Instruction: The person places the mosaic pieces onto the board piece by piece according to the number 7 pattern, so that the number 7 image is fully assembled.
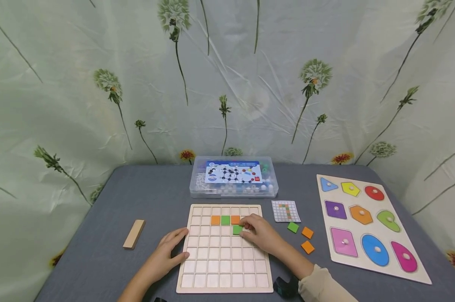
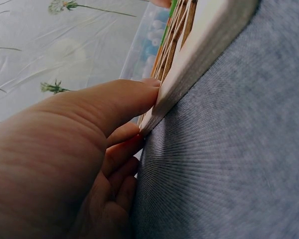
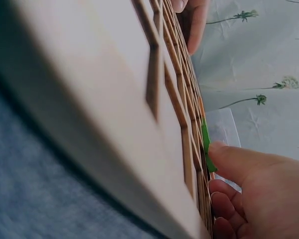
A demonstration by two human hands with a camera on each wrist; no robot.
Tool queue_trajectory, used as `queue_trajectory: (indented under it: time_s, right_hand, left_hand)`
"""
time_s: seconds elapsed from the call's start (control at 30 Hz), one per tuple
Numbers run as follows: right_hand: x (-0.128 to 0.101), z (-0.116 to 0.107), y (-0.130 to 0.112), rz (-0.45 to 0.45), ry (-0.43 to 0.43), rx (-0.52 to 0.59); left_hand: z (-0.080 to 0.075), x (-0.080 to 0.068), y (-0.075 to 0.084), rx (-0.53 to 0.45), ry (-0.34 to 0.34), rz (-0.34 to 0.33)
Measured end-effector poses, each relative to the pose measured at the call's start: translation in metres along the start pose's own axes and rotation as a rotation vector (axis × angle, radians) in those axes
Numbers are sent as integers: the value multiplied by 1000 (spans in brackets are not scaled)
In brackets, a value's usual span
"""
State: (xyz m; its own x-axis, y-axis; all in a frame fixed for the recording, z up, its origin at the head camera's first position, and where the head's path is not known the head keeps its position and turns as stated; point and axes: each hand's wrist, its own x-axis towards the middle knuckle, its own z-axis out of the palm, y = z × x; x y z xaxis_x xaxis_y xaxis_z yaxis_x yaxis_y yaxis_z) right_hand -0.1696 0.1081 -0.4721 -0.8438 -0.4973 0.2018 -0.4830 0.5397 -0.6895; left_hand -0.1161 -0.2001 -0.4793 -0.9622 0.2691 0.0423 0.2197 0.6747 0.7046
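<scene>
Head view: the right hand (image 1: 263, 235) pinches a green tile (image 1: 237, 229) at frame centre, tilted over the grid board (image 1: 224, 285); the left hand (image 1: 170, 247), fingers flat, steadies its left edge.

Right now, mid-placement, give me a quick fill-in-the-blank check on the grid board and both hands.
1. The right hand places a ____ tile on the grid board.
2. The left hand presses the board's ____ edge.
3. Loose beside the pattern card lie one green and ____ orange tiles.

Missing words: green; left; two
</scene>
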Motion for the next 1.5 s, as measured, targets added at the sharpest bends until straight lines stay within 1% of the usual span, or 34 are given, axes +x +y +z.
queue_trajectory:
  time_s: [0.3,0.43,0.53,0.6,0.7,0.83,0.93,1.07,1.23,1.37,1.5]
  right_hand:
    - [1,0,-2,-7,3,-22]
    - [-1,-4,-3,19,-7,47]
    - [-7,-12,-6,46,-14,111]
    - [-12,-20,-8,60,-11,124]
    - [-24,-35,-10,75,23,91]
    - [-44,-54,-7,77,100,4]
    - [-62,-64,-2,98,156,-62]
    - [-86,-73,6,181,195,-148]
    - [-105,-78,16,303,193,-195]
    - [-110,-77,21,349,167,-206]
    - [-108,-73,20,374,111,-167]
  left_hand:
    - [-1,0,1,-3,0,3]
    - [-1,0,1,-5,0,8]
    - [0,0,1,-5,3,7]
    - [0,-1,1,-5,4,6]
    - [0,-1,2,-1,4,6]
    - [0,0,2,-1,6,3]
    - [0,0,2,-4,6,0]
    - [-1,0,3,-4,1,-3]
    - [-1,0,3,-3,3,-1]
    - [-1,-1,3,-6,1,-2]
    - [0,0,3,-4,2,-5]
